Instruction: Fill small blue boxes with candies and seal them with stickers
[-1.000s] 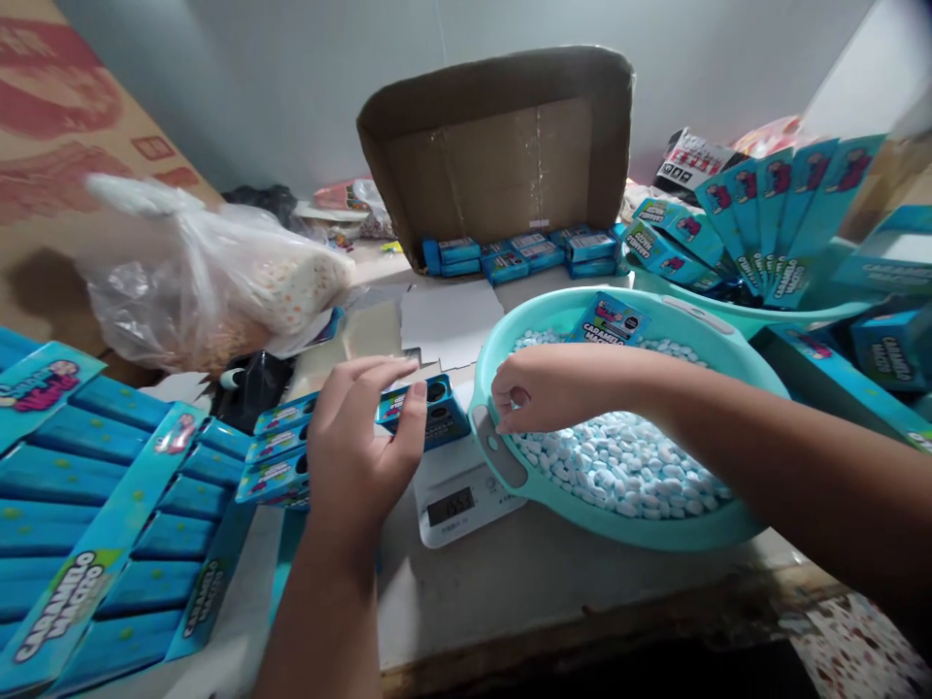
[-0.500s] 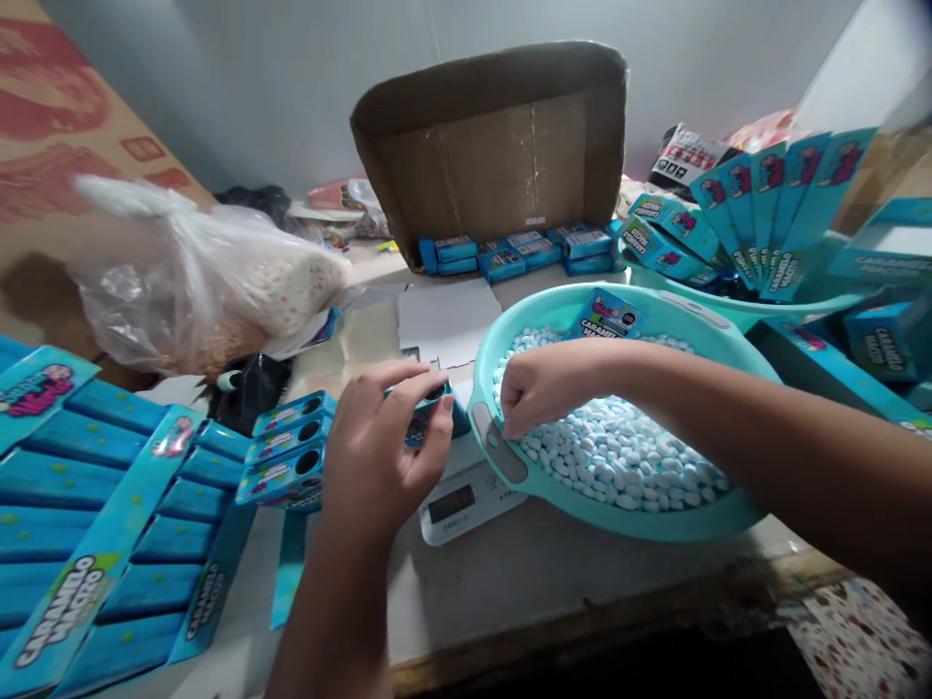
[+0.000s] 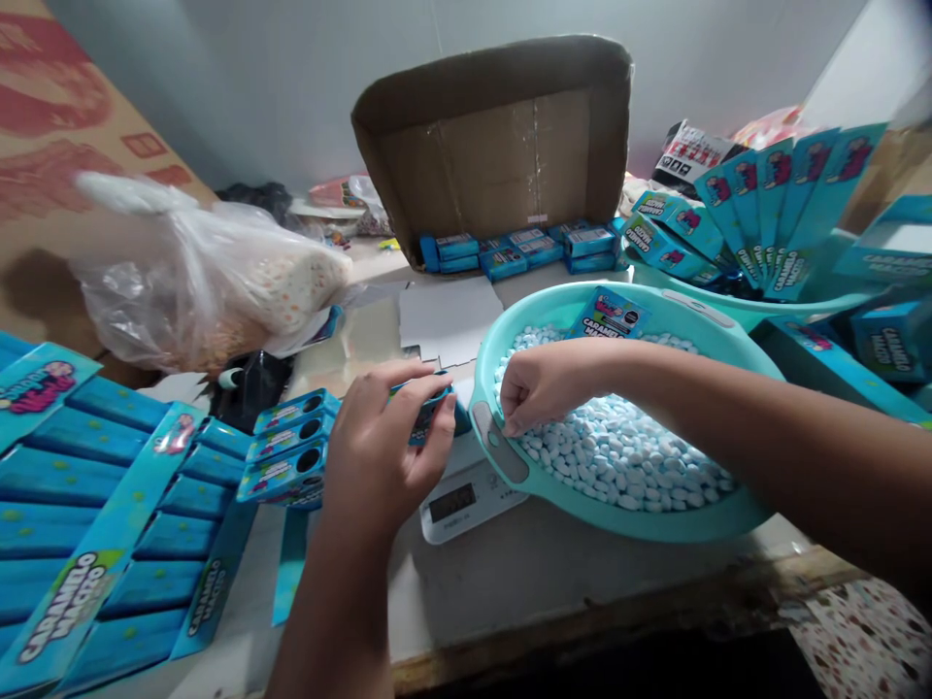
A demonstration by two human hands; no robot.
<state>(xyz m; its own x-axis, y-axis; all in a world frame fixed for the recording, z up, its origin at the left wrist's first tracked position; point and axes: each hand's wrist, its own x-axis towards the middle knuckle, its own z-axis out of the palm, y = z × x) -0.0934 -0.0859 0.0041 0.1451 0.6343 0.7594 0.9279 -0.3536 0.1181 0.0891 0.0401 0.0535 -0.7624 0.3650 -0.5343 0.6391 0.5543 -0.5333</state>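
A person stood at a cluttered table, both bare arms reaching in from 6 o'clock. The left hand (image 3: 379,456) held a small blue box (image 3: 426,413) just above a white kitchen scale (image 3: 466,495) at the centre, fingers curled over the top and thumb pressed to the near side. At 3 o'clock of the scale sat a teal basin (image 3: 699,524) heaped with white candies (image 3: 618,451). The right hand (image 3: 543,388) rested among them at the basin's near-left rim, close to the held box, its fingertips drawn tightly together. The step in hand looked like pinching up candies next to the box. Passing any into it would, I judged, call for steady aim at a small opening. At 9 o'clock lay a stack of small boxes (image 3: 291,447) with round holes, beyond them flat blue cartons (image 3: 109,524); at 10 o'clock a plastic bag (image 3: 211,282); at 12 o'clock an open cardboard box (image 3: 495,146) with more small boxes along its floor. The left fingers hid most of the held box, opening included. I could not tell whether the right fingertips held any candy. The scale's display was too blurred to read.
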